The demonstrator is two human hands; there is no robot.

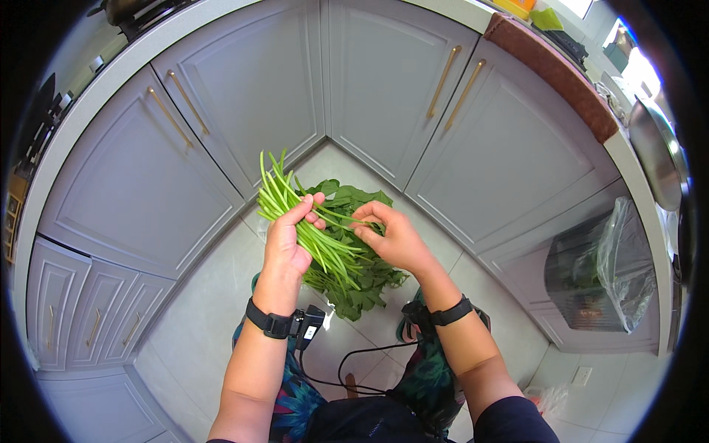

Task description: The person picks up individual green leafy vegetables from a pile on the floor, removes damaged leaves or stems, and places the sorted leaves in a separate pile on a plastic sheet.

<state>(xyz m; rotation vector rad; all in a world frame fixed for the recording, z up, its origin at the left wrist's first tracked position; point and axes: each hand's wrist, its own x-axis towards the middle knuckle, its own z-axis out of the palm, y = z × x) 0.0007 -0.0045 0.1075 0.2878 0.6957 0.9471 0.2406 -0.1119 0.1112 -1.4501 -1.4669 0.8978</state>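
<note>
My left hand [289, 235] grips a thick bunch of green vegetable stems [327, 243]. Their pale cut ends fan out above the thumb. A single thin stem [335, 213] stretches from the bunch across to my right hand [390, 235]. There the thumb and fingers of that hand pinch it near its end, by a small dark leaf. Below both hands lies a heap of broad green leaves [354, 302] with more stems, low over the tiled floor. My hands and the bunch hide part of the heap.
Grey cabinets [243, 72] with brass handles meet in a corner ahead. A dark bin [573, 277] with a clear plastic liner hangs at the right. On the right counter are a brown cloth [554, 77] and a metal pan [656, 149]. A black cable [354, 354] loops between my wrist straps.
</note>
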